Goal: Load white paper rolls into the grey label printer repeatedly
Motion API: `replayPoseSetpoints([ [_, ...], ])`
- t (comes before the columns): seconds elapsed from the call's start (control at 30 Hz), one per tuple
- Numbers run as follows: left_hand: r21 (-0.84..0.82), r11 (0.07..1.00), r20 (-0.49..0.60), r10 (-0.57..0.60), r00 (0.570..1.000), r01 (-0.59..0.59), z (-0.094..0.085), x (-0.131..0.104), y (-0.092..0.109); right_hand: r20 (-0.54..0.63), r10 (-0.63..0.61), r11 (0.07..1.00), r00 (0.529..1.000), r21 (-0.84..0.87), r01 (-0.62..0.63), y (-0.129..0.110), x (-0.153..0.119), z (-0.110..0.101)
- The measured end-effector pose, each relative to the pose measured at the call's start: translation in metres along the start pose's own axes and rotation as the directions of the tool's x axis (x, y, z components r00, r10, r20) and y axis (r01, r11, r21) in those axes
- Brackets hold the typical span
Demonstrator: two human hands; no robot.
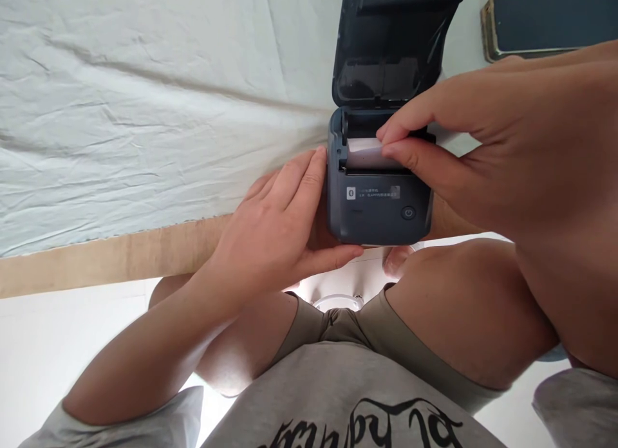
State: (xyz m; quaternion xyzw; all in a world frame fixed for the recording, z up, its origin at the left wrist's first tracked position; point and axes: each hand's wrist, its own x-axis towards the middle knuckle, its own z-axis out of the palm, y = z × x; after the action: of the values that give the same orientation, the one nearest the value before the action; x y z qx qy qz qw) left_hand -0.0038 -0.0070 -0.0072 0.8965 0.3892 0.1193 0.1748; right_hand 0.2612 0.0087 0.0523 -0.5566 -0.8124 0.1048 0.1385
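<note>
A dark blue-grey label printer (379,219) lies at the table's near edge with its black lid (381,46) swung up and back. Inside its bay sits a white paper roll (363,153). My right hand (463,139) reaches in from the right, thumb and forefinger pinched at the roll's right end. Along the printer's left side rests my left hand (284,223), fingers stretched out and the thumb apart under the front edge. A power button and a small printed label show on the printer's front face.
A phone in a clear case (555,23) lies at the top right, behind my right hand. A wrinkled pale cloth (145,113) covers the table, and its bare wooden edge (111,255) runs along the near side. My legs are below that edge.
</note>
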Motion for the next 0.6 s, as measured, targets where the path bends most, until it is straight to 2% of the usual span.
replayPoseSetpoints([
  [0.13,-0.009,0.999,-0.052,0.039,0.998,-0.040,0.000,0.000,0.002,-0.024,-0.015,0.999,1.000,0.036,0.016,0.001,-0.005,0.000],
  [0.33,-0.009,0.995,-0.110,0.100,0.989,-0.102,0.000,0.001,0.004,-0.026,-0.141,0.974,0.990,0.175,0.144,0.004,-0.010,0.004],
  [0.5,-0.006,0.993,-0.081,0.115,0.990,-0.116,0.000,-0.001,0.000,-0.057,-0.205,0.967,0.977,0.142,0.211,0.005,-0.012,0.009],
  [0.6,-0.011,0.991,-0.091,0.134,0.987,-0.135,-0.001,-0.001,-0.001,-0.151,-0.183,0.977,0.971,0.081,0.197,0.007,-0.014,0.009],
])
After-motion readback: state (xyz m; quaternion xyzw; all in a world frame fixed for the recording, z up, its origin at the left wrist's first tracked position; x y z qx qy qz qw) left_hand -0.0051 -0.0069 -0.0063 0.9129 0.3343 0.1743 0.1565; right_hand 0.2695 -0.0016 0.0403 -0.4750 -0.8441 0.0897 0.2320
